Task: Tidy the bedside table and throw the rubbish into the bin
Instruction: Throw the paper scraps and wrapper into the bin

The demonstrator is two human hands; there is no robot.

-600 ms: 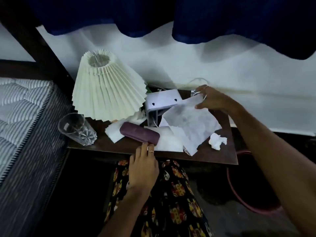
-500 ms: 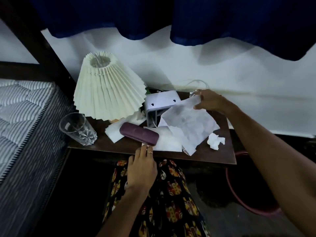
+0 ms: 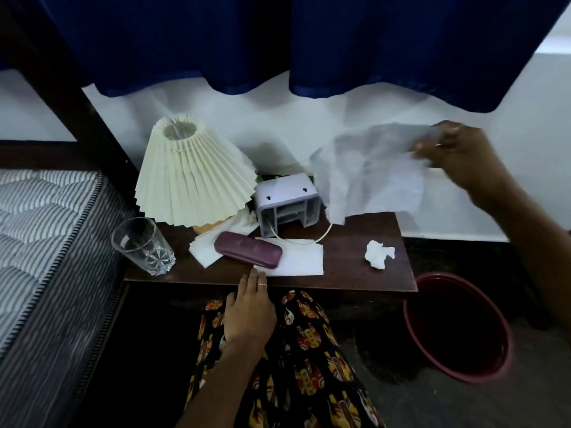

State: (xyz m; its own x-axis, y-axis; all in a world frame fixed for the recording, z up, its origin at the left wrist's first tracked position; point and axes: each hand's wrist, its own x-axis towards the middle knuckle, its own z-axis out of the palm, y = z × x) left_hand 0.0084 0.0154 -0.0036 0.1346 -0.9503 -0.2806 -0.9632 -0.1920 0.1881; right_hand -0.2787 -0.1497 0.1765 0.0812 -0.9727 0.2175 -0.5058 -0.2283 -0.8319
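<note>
Room: white wall (image 3: 309, 118) under a dark blue curtain (image 3: 278, 41), with a striped mattress (image 3: 46, 227) to the left.
Worktop: dark wooden bedside worktop (image 3: 355, 264) against the wall, a pleated cream lamp (image 3: 191, 177) at its back left.
Right hand: right hand (image 3: 457, 152) is raised above the worktop's right rear; its fingers pinch the top edge of a thin white paper sheet (image 3: 370, 171), which hangs blurred in the air.
Left hand: left hand (image 3: 250, 307) lies flat at the front edge, fingers straight, tips touching a flat white tissue (image 3: 299, 257).
Rubbish: crumpled tissue ball (image 3: 378, 253) sits alone on the right part.
Other items: maroon case (image 3: 247, 248), clear glass (image 3: 142, 245) at the left corner, grey plastic holder (image 3: 287, 202) with a white cord.
Bin: dark red bin (image 3: 457, 329) stands on the floor, just right of the worktop.
</note>
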